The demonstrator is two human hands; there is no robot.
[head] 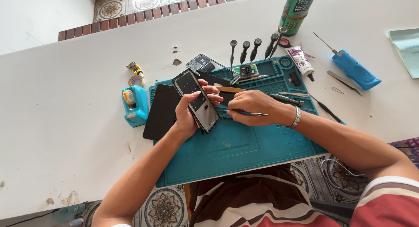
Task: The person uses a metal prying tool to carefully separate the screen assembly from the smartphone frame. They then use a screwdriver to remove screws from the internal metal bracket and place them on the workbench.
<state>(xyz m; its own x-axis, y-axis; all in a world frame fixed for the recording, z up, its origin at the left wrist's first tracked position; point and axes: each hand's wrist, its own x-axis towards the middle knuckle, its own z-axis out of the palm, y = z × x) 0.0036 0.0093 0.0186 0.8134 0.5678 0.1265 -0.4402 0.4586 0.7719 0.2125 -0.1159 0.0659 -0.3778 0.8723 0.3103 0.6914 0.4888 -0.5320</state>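
Note:
My left hand (188, 110) grips an opened black phone body (195, 99), tilted up above the teal work mat (244, 144). My right hand (255, 107) is closed on thin metal tweezers (254, 114), and its fingertips touch the phone's right edge. A black flat panel (160, 111) lies on the mat's left part, under my left hand. A phone frame (205, 63) and a small dark part (245, 71) sit at the mat's far edge.
Several screwdrivers (251, 50) stand along the mat's far edge. A green spray can (297, 11), a glue tube (301, 60), a blue electric tool (355, 70), a teal tape dispenser (134, 105) and a small yellow glue bottle (136, 70) rest on the white table (65, 122).

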